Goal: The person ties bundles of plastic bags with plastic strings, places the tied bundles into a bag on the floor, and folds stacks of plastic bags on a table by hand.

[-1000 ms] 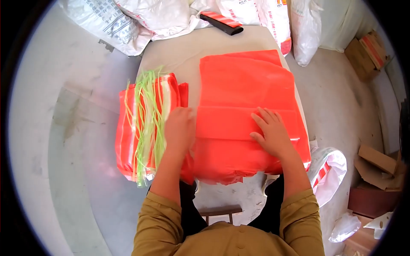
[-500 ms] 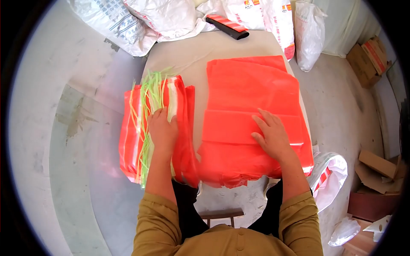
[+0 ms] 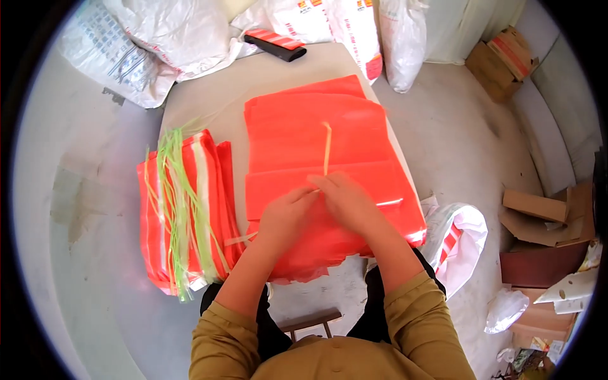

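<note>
Yellow strip (image 3: 327, 149), one, narrow, over red sheets (image 3: 285, 136), folded

Strip: raised between the two hands, above the near half of the red sheets; its upper length stands out past the fingers toward the far side, bent at the tip; a pale end (image 3: 241, 239) shows left of the left wrist, though whether it belongs to the same strip cannot be told.

Hands: left hand (image 3: 283, 218) and right hand (image 3: 345, 201) brought together, fingertips meeting and apparently pinched on the strip; motion blur hides the exact grip.

Handling, as judged: strip very light, limp along its length, springy enough to stand a little way up; probably smooth and apt to slip or twist; best taken between thumb and forefinger, close to the part being worked, with the loose ends left free; red sheets thin, soft and glossy, likely to slide over one another; best steadied with a flat palm or lifted by a folded edge.

Alongside: striped bundle (image 3: 217, 174), red and white, at the left of the desk (image 3: 218, 111); green strands (image 3: 180, 202) laid loosely over it, fine and prone to tangling, easier drawn singly from an end; dark roll (image 3: 273, 52) with a striped flap, at the far edge; open white bag (image 3: 472, 244), right, beside the desk.
</note>
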`<control>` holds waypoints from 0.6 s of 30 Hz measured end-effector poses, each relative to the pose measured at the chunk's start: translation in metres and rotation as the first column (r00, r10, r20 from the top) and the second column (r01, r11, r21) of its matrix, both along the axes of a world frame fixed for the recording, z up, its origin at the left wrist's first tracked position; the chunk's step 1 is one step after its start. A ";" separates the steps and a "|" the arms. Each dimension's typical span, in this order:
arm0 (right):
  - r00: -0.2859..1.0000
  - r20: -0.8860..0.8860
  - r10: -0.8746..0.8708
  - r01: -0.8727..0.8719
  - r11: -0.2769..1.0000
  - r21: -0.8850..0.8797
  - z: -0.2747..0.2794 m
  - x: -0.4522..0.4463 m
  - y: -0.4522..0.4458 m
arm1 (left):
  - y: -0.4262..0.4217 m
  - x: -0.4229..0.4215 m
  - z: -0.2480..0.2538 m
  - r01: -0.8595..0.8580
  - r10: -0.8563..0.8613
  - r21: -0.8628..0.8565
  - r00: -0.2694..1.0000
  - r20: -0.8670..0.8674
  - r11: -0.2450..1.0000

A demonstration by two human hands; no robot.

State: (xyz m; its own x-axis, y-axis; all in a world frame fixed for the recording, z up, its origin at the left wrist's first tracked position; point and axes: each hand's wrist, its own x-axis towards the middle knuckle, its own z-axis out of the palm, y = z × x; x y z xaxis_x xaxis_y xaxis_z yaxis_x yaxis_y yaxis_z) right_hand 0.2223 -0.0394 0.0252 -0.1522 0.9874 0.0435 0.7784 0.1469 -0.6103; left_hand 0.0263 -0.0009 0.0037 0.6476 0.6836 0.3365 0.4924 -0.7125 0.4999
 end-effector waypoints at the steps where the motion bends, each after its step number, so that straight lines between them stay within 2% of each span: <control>1: 0.999 0.044 -0.011 0.008 0.998 0.060 -0.005 0.008 0.001 | -0.002 0.005 0.002 -0.016 0.016 0.003 0.998 -0.062 1.000; 4: 0.990 0.133 -0.043 0.014 0.977 0.212 -0.032 0.032 0.004 | -0.003 0.015 0.000 -0.028 0.046 0.081 0.973 -0.226 0.996; 9: 0.984 0.150 -0.092 0.027 0.922 0.387 -0.054 0.046 0.005 | 0.002 0.026 -0.013 -0.028 0.085 0.205 0.959 -0.272 0.978; 12: 0.992 0.115 -0.050 0.012 0.952 0.307 -0.050 0.048 0.006 | 0.003 0.031 -0.016 -0.022 0.109 0.281 0.948 -0.298 0.959; 18: 0.994 0.088 -0.069 0.038 0.950 0.310 -0.048 0.049 0.005 | 0.008 0.033 -0.022 -0.030 0.165 0.410 0.940 -0.298 0.911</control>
State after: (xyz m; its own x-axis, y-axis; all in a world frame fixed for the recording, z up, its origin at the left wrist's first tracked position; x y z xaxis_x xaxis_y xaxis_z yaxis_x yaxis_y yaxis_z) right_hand 0.2708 -0.0347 -0.0228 -0.1180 0.9353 0.3337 0.8430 0.2719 -0.4641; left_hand 0.0596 0.0075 -0.0187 0.7024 0.6034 0.3775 0.6542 -0.7563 -0.0083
